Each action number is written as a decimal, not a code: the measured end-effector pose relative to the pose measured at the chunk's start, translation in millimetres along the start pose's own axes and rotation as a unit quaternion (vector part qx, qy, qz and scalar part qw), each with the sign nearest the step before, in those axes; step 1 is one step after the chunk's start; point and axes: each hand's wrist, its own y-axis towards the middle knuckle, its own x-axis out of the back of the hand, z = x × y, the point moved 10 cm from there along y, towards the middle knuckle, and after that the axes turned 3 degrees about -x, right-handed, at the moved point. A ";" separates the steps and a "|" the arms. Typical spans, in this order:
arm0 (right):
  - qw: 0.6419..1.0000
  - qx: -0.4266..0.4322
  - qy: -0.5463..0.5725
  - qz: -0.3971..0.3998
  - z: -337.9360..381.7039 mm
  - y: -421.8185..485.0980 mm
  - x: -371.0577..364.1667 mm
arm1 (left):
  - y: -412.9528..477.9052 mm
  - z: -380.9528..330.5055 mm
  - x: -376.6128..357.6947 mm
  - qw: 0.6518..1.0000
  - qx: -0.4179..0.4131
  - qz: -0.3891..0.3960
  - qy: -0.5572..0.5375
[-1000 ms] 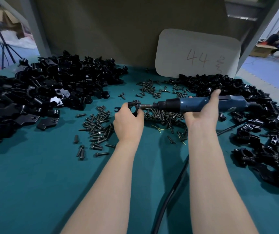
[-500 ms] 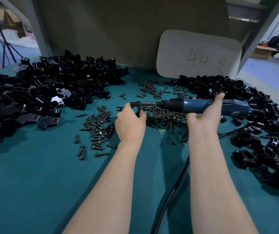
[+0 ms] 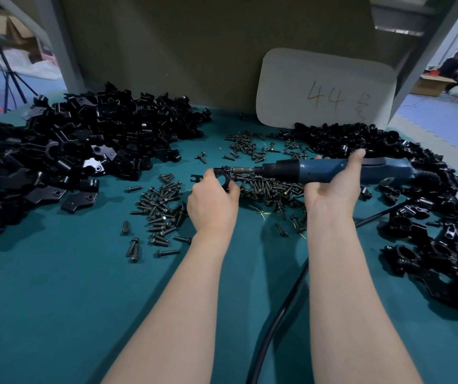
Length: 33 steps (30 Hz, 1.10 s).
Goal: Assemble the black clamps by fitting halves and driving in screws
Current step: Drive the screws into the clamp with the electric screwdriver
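My left hand [image 3: 212,202] grips a small black clamp [image 3: 223,176] above the green table. My right hand [image 3: 333,187] is wrapped around a blue electric screwdriver [image 3: 330,169] held level, its bit pressed into the clamp's right side at a screw. A large heap of loose black clamp halves [image 3: 64,151] lies at the left. Put-together clamps [image 3: 444,245] are piled along the right. Dark screws [image 3: 161,209] are scattered between the heaps and under the tool.
The screwdriver's black cable [image 3: 275,322] runs down between my forearms toward the near edge. A white card marked 44 [image 3: 324,90] leans on the back wall. The green tabletop [image 3: 56,314] stretches toward me. A person sits far off at the right.
Both hands with the clamp and screwdriver have dropped slightly toward the table. The bit stays on the clamp's screw.
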 end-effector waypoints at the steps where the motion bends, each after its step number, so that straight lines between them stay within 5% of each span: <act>1: 1.000 0.006 0.009 0.006 0.3 -0.7 -1.6 | -0.2 -0.7 0.2 1.000 -0.004 -0.001 0.007; 33: 0.998 0.033 0.014 0.051 -9.8 -14.2 -15.0 | 1.7 7.1 5.4 0.999 0.016 -0.031 -0.005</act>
